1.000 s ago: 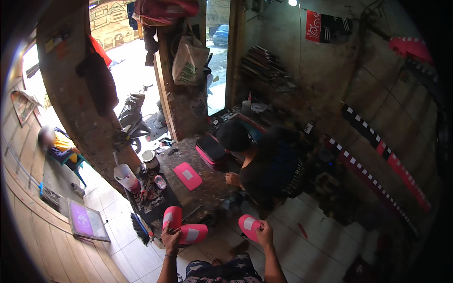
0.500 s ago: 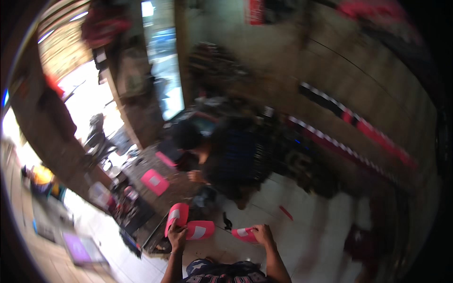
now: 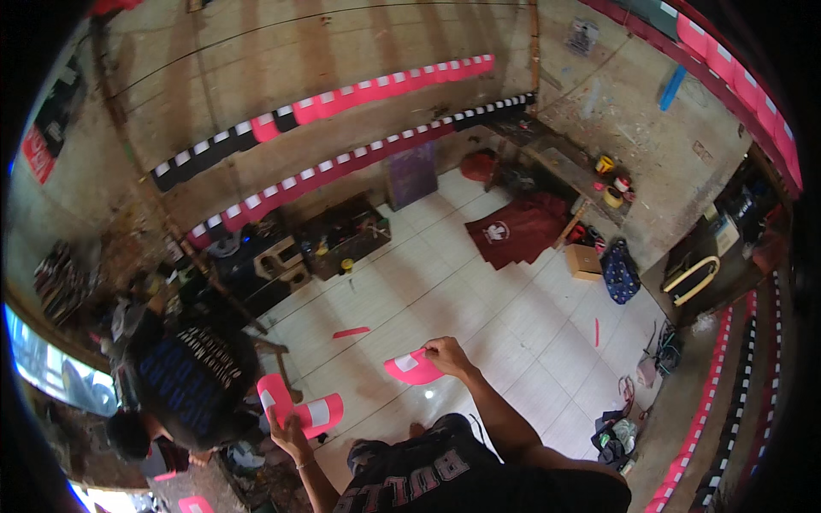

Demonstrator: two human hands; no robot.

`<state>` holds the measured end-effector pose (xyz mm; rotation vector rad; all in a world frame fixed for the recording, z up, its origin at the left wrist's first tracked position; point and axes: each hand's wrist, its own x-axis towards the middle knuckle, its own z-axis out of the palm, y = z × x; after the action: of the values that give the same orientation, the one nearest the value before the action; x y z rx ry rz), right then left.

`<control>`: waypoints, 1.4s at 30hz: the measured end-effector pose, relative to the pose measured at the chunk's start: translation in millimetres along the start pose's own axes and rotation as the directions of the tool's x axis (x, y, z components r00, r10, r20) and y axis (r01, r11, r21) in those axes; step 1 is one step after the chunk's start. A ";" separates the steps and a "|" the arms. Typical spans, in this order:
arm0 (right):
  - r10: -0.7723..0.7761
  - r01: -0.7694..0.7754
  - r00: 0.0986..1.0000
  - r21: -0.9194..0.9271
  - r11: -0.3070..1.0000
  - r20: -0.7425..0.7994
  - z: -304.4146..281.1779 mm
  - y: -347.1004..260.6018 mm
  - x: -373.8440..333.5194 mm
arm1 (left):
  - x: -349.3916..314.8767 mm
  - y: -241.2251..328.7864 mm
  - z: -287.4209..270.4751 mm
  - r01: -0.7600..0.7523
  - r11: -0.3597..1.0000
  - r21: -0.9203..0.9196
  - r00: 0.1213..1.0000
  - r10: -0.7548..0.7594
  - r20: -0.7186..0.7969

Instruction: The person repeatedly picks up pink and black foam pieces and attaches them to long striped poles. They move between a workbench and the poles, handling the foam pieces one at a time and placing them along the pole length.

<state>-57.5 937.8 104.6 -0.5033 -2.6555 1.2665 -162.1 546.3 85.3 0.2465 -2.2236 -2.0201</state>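
Observation:
My left hand (image 3: 292, 439) is closed on two pink curved pieces with white rectangular patches. One of them, an upright pink piece (image 3: 269, 386), stands above my fingers, and the other, a sideways pink piece (image 3: 335, 411), reaches out to the right. My right hand (image 3: 449, 356) pinches the right end of a third pink curved piece (image 3: 419, 374), which also bears a white patch. Both hands are in mid-air over the tiled floor, apart from each other.
At the left a co-worker in a dark shirt (image 3: 192, 385) bends over a worktable (image 3: 192, 487). Rows of similar pink pieces (image 3: 376, 90) and dark pieces hang along the far wall. Maroon cloth (image 3: 522, 227), a cardboard box (image 3: 583, 262) and pink strips (image 3: 351, 332) lie on the floor.
My view has swung to the right, so the co-worker and worktable now sit at the lower left and more of the floor and hanging rows shows. Both hands keep hold of their pink pieces.

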 end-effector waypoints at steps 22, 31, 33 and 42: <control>0.703 -0.595 -0.546 0.802 0.058 -0.456 -43.5 403.0 -57.5 | 197.7 78.6 613.7 -0.107 0.994 -0.027 0.621 0.088 0.779; 0.823 -0.629 -0.521 0.754 -0.190 -0.227 -126.8 446.3 100.9 | 227.1 105.4 841.2 -0.141 0.990 -0.022 0.580 0.101 0.808; 0.872 -0.743 -0.397 0.658 -0.121 -0.288 -204.6 440.8 185.5 | 232.3 121.7 884.0 -0.117 0.992 -0.049 0.601 0.110 0.792; 0.668 -0.431 0.485 0.510 0.744 -0.565 -445.0 599.1 501.4 | 256.4 165.9 1086.6 0.034 0.989 -0.146 0.673 0.086 0.734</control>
<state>-260.3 1793.6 -82.1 -1.5467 -1.5995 1.2013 -639.2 1567.7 140.7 -0.7772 -2.3910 -2.5667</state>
